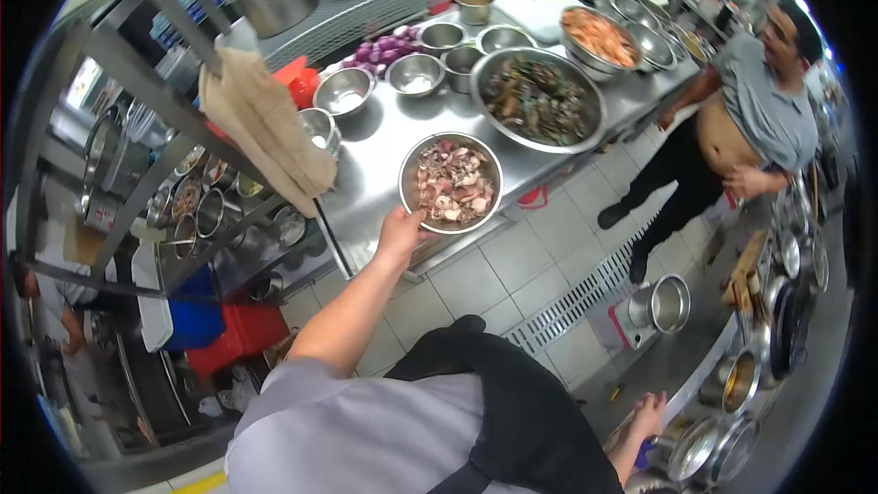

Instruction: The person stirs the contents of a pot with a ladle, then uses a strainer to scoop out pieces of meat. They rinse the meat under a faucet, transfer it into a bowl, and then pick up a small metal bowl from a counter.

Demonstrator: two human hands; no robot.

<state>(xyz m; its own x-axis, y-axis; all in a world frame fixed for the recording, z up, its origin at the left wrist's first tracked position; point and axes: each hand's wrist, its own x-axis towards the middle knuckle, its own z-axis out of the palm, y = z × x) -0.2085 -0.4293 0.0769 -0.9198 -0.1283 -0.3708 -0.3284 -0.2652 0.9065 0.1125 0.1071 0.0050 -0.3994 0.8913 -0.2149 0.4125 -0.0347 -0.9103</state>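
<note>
My left hand is closed on the near rim of a round steel bowl filled with chopped pinkish, purple-and-white seafood pieces. That bowl is over the front edge of the steel counter. Beside it to the upper right stands a larger steel bowl of dark shellfish. At the lower right, my right hand is out over the side where pans stand, its fingers apart and nothing seen in them. A small purple item shows near that wrist.
Small steel bowls, purple onions and a bowl of orange shrimp stand farther back. A person stands at the right. Pots and pans line the right side. Brown cloth hangs at left. Red bin below.
</note>
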